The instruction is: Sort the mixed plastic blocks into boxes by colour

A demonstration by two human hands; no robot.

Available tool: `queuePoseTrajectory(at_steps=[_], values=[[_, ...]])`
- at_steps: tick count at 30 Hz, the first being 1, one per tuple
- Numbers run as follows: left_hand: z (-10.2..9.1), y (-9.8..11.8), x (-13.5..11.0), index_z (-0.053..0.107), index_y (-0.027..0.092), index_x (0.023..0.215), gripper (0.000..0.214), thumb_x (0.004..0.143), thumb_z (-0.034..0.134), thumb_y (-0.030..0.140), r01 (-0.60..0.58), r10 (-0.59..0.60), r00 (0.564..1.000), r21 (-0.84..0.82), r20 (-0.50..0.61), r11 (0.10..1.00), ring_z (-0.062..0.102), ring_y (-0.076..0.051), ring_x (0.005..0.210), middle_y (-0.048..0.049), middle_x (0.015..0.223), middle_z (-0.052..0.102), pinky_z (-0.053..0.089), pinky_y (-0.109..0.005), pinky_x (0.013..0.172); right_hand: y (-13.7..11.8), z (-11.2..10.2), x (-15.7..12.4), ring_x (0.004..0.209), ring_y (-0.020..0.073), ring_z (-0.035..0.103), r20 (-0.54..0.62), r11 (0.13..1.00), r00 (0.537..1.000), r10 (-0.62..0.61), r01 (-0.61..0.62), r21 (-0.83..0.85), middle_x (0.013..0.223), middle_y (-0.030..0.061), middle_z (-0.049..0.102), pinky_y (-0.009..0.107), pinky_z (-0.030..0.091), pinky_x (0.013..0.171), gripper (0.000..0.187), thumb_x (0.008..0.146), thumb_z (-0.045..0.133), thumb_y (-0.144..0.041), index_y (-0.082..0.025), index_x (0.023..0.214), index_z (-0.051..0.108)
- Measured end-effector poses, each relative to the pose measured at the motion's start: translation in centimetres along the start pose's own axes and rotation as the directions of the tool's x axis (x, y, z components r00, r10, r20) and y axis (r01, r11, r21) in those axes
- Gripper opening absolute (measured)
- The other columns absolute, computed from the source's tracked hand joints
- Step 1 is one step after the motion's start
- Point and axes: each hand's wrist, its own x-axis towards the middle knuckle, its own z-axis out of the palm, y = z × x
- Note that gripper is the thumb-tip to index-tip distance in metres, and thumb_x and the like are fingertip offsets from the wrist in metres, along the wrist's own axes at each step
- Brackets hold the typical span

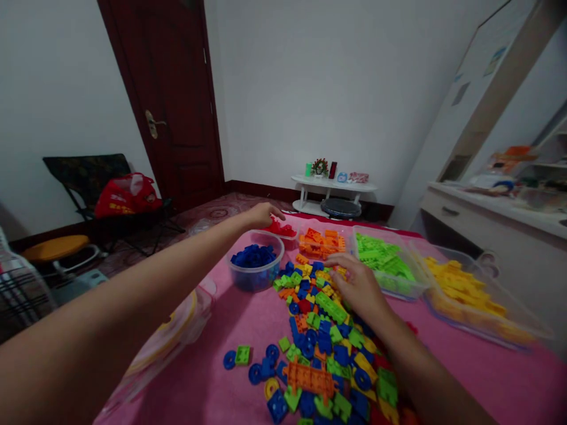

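Note:
My left hand (pixel 264 215) is stretched far forward over the clear container of red bricks (pixel 283 229). Its fingers are apart, and I see nothing held in them; some fingertips are hidden from this angle. On the far end of a mixed pile of toy building bricks (pixel 325 330) lies my right hand (pixel 355 282), fingers and thumb apart, touching or just above small yellow and blue bricks. Beside the pile stand a round tub of blue bricks (pixel 253 257) and a box of orange bricks (pixel 322 242). Boxes of green bricks (pixel 384 257) and yellow bricks (pixel 465 286) are to the right.
A pink cloth (pixel 230 330) covers the table. Close to my left forearm lies a clear lid with a yellow ring (pixel 177 324). Loose wheels and a green brick (pixel 243 355) sit left of the pile. A white cabinet (pixel 460 215) stands at right, a folding chair (pixel 84 171) at left.

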Motion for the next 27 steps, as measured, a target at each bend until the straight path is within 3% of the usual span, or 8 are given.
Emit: queuePoseTrajectory(at_steps=[3,6,10,13,18,20,23,27], values=[[0.8,-1.4,-0.8,0.066,0.020,0.112,0.051,0.066,0.054,0.002,-0.275,0.275,0.934,-0.031,0.228,0.961,0.060,-0.015,0.101,-0.0018,0.112,0.067,0.042,-0.018,0.087,0.3,-0.4,0.3,0.095,0.0184,0.059,-0.024,1.000,1.000,0.013,-0.013,0.023,0.096,0.0037,0.066,0.033,0.042,0.089,0.020,0.075,0.048,-0.014,-0.021,0.083,0.065],[1.8,-2.4,-1.6,0.068,0.019,0.107,0.046,0.067,0.053,0.002,-0.346,0.340,0.897,-0.031,0.284,0.938,0.063,-0.014,0.094,-0.0035,0.105,0.070,0.044,-0.018,0.083,0.1,-0.5,0.4,0.093,0.0186,0.061,-0.008,0.999,1.000,0.022,-0.022,0.039,0.094,0.0038,0.067,0.033,0.044,0.087,0.021,0.075,0.047,-0.015,-0.021,0.082,0.066],[1.8,-3.7,-2.2,0.073,0.018,0.090,0.041,0.065,0.047,-0.002,-0.260,0.245,0.924,0.012,0.293,0.965,0.065,-0.014,0.079,-0.0027,0.083,0.073,0.046,-0.019,0.073,-0.5,-1.0,0.3,0.093,0.0189,0.061,0.006,0.999,1.000,0.025,-0.025,0.049,0.094,0.0040,0.068,0.034,0.044,0.088,0.021,0.076,0.048,-0.017,-0.021,0.082,0.067],[0.6,-3.9,-2.3,0.073,0.018,0.089,0.041,0.062,0.049,-0.002,-0.142,0.135,0.919,-0.008,0.371,0.990,0.064,-0.012,0.075,-0.0025,0.081,0.073,0.046,-0.018,0.069,-0.6,-1.5,0.5,0.091,0.0195,0.062,-0.014,0.999,0.999,0.030,-0.030,0.037,0.091,0.0037,0.069,0.035,0.044,0.088,0.020,0.075,0.048,-0.019,-0.022,0.080,0.067],[-2.0,-2.4,-0.9,0.072,0.019,0.094,0.034,0.065,0.056,0.015,0.145,-0.046,0.776,-0.107,0.629,0.984,0.064,-0.017,0.085,-0.0044,0.091,0.072,0.048,-0.022,0.067,-0.6,-2.3,0.7,0.087,0.0195,0.064,-0.057,0.998,0.997,0.060,-0.059,0.023,0.087,0.0034,0.070,0.032,0.046,0.083,0.021,0.074,0.048,-0.021,-0.022,0.078,0.069],[-2.2,-2.3,0.3,0.071,0.018,0.096,0.033,0.068,0.054,0.019,0.136,-0.089,0.840,-0.049,0.535,0.990,0.064,-0.018,0.088,-0.0055,0.095,0.072,0.048,-0.023,0.069,-0.6,-2.6,0.7,0.086,0.0194,0.064,-0.082,0.997,0.994,0.073,-0.071,0.026,0.086,0.0032,0.071,0.032,0.047,0.082,0.021,0.074,0.048,-0.022,-0.022,0.079,0.069],[-1.2,-3.3,1.9,0.068,0.021,0.105,0.042,0.065,0.058,0.017,0.014,-0.064,0.976,0.231,0.210,0.973,0.060,-0.018,0.096,-0.0043,0.106,0.068,0.045,-0.021,0.078,-0.4,-3.0,0.7,0.085,0.0190,0.064,-0.102,0.997,0.992,0.080,-0.078,0.027,0.086,0.0031,0.070,0.031,0.047,0.081,0.021,0.074,0.049,-0.023,-0.021,0.078,0.069],[1.0,-5.6,2.4,0.073,0.025,0.090,0.031,0.061,0.065,0.017,-0.003,-0.072,0.984,0.416,0.165,0.910,0.062,-0.018,0.090,-0.0030,0.093,0.071,0.043,-0.021,0.079,-0.2,-3.1,0.7,0.081,0.0181,0.065,-0.116,0.994,0.988,0.105,-0.103,0.022,0.083,0.0023,0.070,0.030,0.047,0.078,0.021,0.074,0.049,-0.022,-0.021,0.078,0.069]])
